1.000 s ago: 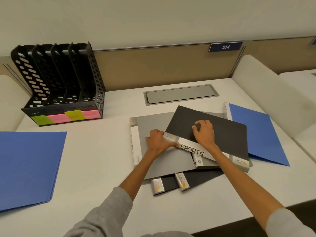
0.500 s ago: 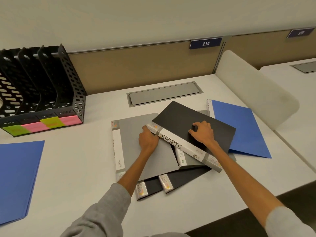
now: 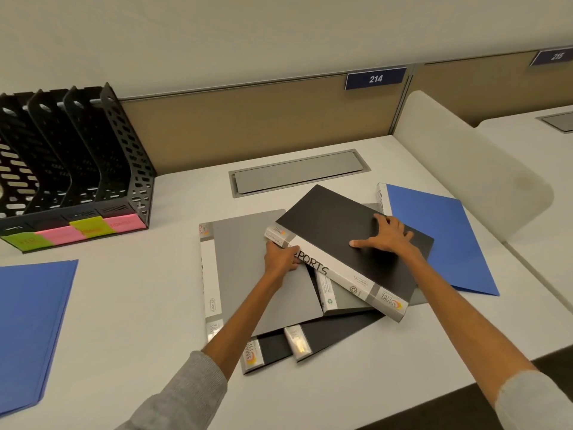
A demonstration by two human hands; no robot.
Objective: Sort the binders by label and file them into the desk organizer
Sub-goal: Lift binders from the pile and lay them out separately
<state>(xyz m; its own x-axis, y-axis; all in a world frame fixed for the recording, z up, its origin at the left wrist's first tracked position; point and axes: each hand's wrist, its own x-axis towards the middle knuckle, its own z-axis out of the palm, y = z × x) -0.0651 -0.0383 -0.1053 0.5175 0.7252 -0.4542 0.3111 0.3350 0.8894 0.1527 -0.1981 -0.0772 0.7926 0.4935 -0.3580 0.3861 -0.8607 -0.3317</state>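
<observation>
White desk [image 3: 139,290] in a partitioned cubicle. The left hand [image 3: 280,259] grips the far spine end of the SPORTS binder [image 3: 341,218], fingers curled beneath it. The right hand [image 3: 389,235] lies flat on the black cover, fingers spread. The binder tops a fanned pile at centre. Advisable: lift it clear of the grey binder [image 3: 245,259] before carrying it left to the desk organizer [image 3: 77,156] and matching the coloured labels [image 3: 77,232].

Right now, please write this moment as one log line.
left hand: grips binder spine | right hand: flat on its cover | binder: SPORTS, atop pile | organizer: far left
</observation>
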